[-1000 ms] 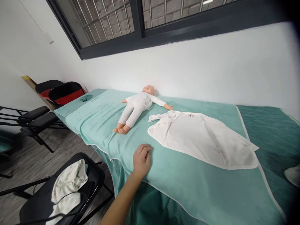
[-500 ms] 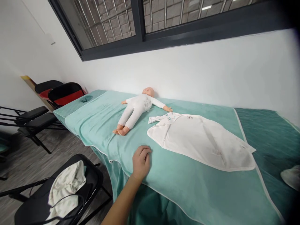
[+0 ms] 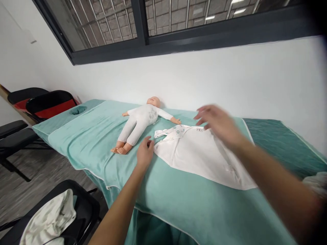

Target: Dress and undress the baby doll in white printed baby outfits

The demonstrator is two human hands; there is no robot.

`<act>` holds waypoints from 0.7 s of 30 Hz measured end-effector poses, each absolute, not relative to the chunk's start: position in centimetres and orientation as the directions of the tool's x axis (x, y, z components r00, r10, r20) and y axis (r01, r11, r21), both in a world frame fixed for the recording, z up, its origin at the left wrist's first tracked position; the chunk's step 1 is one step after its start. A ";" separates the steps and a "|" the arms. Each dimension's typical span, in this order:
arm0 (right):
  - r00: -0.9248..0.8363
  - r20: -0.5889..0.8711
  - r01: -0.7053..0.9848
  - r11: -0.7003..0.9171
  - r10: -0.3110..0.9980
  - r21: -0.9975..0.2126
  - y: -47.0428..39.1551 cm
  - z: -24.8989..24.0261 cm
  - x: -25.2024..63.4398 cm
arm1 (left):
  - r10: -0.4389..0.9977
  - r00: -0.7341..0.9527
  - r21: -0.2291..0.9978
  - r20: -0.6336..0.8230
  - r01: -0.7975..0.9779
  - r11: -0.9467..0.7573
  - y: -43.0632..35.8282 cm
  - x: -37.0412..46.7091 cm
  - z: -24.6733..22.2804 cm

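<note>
- Doll point(image 3: 144, 117): face up on sheet point(image 3: 163, 197)
- Left hand point(image 3: 145, 151): by garment point(image 3: 191, 153) edge, grip unclear
- Right hand point(image 3: 218, 124): over garment, blurred, fingers wide

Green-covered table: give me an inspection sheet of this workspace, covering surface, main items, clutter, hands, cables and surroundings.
Surface: green cover, wrinkled, draped over the near edge.
Main items: doll lying face up; white garment spread beside it.
Clutter: pale cloth on black chair.
Hands: left hand by the garment's edge, contact unclear; right hand at its top side, blurred, nothing seen in it.
Cables: dark cord by the cloth, partly out of view.
Surroundings: barred window, white wall, black-and-red chairs.
</note>
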State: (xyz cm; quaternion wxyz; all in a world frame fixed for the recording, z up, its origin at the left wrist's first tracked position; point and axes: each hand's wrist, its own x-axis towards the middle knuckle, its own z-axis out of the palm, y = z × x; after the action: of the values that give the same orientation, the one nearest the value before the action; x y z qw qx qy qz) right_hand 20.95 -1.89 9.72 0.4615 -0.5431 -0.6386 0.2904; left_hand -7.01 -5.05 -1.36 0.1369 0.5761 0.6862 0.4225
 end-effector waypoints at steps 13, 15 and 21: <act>0.080 0.060 0.685 -0.011 0.995 -0.728 4.0 -1.6 16.8 | 0.906 -0.285 0.814 0.312 0.572 -0.100 6.0 -7.8 -1.9; 0.099 0.084 0.631 0.003 0.992 -0.775 4.0 -1.9 17.4 | 0.883 -0.271 0.794 0.383 0.586 -0.164 6.6 -7.7 -2.0; 0.049 0.062 0.653 0.014 0.997 -0.757 3.7 -1.6 17.1 | 0.842 -0.269 0.706 0.468 0.687 -0.173 6.6 -7.4 -2.6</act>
State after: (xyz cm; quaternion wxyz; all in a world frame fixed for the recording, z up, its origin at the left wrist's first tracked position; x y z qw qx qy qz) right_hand 17.15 3.72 -1.65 0.3216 -0.6491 -0.6354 0.2674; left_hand -7.35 6.64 -2.64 0.0812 0.5991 0.6380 0.4769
